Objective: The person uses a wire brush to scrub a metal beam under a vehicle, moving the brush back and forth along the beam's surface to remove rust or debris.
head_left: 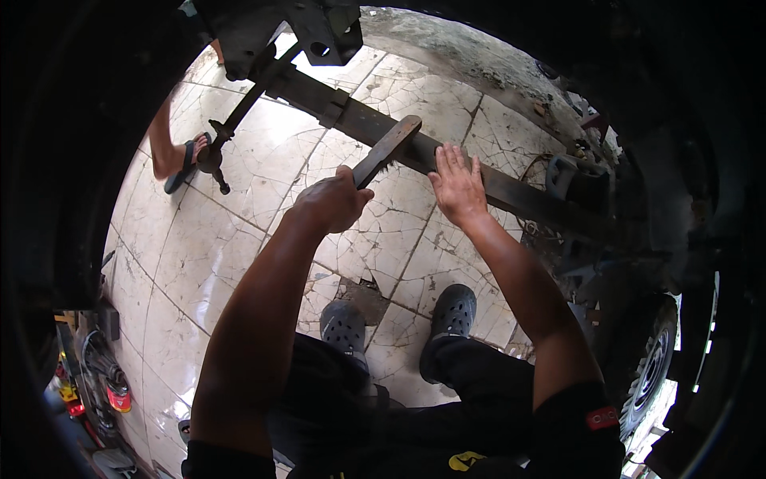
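A long dark metal beam [511,190] runs slantwise across the view, from the upper left to the right. Wrapped round the handle of a wire brush [389,148] is my left hand [331,201]. The worn brush block lies against the beam, and dark bristles show along its lower edge. My right hand [459,188] rests on the beam to the right of the brush, fingers stretched out and holding nothing.
Cracked pale tiles [239,160] cover the floor. Another person's sandalled foot [191,160] stands at the left, beside a rod with a joint [211,156]. At the lower right is a tyred wheel [650,367]. Assorted parts [100,367] sit at the lower left.
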A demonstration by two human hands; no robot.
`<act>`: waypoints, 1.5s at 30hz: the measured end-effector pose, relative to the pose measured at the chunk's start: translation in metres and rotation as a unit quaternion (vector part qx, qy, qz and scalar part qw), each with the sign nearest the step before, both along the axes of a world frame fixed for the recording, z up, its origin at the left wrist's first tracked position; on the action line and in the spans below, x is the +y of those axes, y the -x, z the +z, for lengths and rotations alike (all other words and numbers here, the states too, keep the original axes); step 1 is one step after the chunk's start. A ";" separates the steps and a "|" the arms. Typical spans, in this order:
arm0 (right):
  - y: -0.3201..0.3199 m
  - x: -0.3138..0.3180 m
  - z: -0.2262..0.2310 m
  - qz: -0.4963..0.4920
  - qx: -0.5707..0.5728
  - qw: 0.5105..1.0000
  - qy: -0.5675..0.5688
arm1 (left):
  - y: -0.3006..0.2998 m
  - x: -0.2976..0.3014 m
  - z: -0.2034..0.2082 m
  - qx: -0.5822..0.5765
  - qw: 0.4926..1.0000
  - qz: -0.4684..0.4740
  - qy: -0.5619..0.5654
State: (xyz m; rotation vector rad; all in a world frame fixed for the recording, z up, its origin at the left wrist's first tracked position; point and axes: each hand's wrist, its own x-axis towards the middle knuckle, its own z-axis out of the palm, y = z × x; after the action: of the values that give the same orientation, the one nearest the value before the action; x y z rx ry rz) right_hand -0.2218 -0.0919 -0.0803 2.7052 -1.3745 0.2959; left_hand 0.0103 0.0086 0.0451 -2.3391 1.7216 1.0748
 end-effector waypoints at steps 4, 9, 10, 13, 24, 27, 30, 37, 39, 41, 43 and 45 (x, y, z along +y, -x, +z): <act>0.026 0.021 -0.017 0.037 0.014 0.998 0.045 | -0.007 0.001 0.004 0.002 1.000 -0.014 0.001; 0.006 -0.006 -0.004 -0.004 0.014 1.000 0.026 | 0.002 -0.004 0.003 0.021 1.000 0.010 0.003; 0.000 -0.010 -0.003 -0.024 0.016 0.999 0.015 | 0.002 -0.003 0.002 0.018 1.000 0.010 0.007; 0.006 0.005 -0.008 0.002 0.005 1.000 0.021 | -0.004 0.003 0.005 0.013 1.000 0.006 0.000; 0.006 0.000 -0.003 0.001 0.002 1.000 0.024 | 0.006 -0.001 0.012 0.016 0.999 0.013 -0.032; 0.030 0.025 -0.010 0.050 0.002 0.999 0.014 | -0.003 0.003 0.013 -0.002 0.999 -0.013 -0.033; 0.043 0.028 -0.013 0.065 0.017 0.997 0.033 | 0.002 0.001 0.016 0.000 0.999 -0.011 -0.030; 0.010 0.003 -0.009 0.018 -0.014 1.000 0.014 | 0.009 -0.001 0.010 0.001 1.000 0.006 -0.017; 0.026 0.020 -0.007 0.051 -0.004 0.998 0.023 | 0.002 0.000 0.010 -0.006 1.000 -0.001 -0.014; 0.052 0.038 0.000 0.070 0.020 0.997 0.001 | -0.002 0.002 0.009 -0.003 1.000 -0.009 -0.009; 0.072 0.038 0.012 0.068 0.015 0.998 0.001 | -0.003 0.001 0.010 0.006 1.000 -0.015 -0.001; 0.081 0.035 0.022 0.049 -0.024 0.998 0.024 | 0.000 0.002 0.010 0.011 1.000 0.000 -0.007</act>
State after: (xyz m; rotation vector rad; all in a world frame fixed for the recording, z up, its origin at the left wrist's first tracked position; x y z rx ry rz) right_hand -0.3025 -0.0566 -0.0584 2.7476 -1.2301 0.3986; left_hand 0.0106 0.0102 0.0547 -2.3269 1.7157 1.1132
